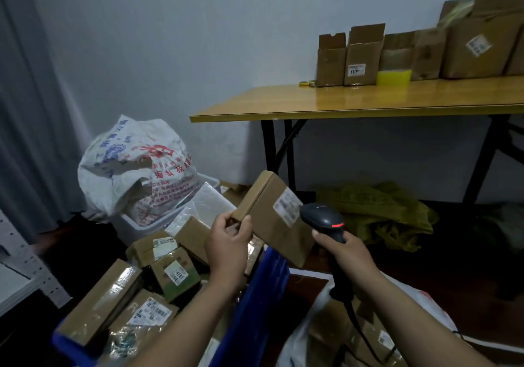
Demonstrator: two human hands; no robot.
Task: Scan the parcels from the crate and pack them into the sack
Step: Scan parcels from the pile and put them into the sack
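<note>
A flat brown cardboard parcel [272, 219] with a white label is held tilted at the centre of the view, pinched at its lower left end between the thumb and curled fingers of the left hand [229, 242]. At three o'clock from it, a black handheld barcode scanner [323, 219], its red light lit, is gripped by the right hand [344, 250], with its head just beside the label. At seven o'clock the blue plastic crate [255, 304] is piled with taped cardboard parcels [102, 304]. At five o'clock the open white woven sack [295, 347] is seen with parcels inside. A printed white bag [136, 168] stands at ten o'clock, and a yellow-topped folding table [340, 103] bearing open cartons [363, 55] at one o'clock.
</note>
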